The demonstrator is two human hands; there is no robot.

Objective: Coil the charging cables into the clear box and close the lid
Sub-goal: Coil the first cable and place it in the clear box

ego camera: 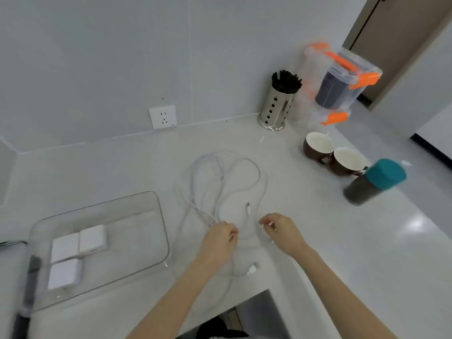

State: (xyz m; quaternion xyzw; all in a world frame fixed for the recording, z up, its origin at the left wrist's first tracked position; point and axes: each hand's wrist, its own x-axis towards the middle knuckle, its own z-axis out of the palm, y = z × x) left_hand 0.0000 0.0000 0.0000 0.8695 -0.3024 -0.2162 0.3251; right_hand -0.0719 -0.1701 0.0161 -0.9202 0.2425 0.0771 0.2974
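Observation:
White charging cables point(221, 182) lie in loose tangled loops on the white counter, with one plug end point(248, 207) between my hands and another plug end point(253, 268) nearer the counter's front edge. My left hand point(220, 237) pinches a cable strand at the loops' near end. My right hand point(278, 230) pinches another strand just to the right. The clear box point(146, 241) sits open at the left, holding three white power adapters point(78, 250). No lid can be made out.
A steel holder of black chopsticks point(276, 106), stacked clear containers with orange clips point(342, 79), two brown mugs point(332, 155) and a teal-lidded jar point(374, 182) stand at the back right. A wall socket point(163, 116) is behind. A dark utensil point(29, 289) lies at the far left.

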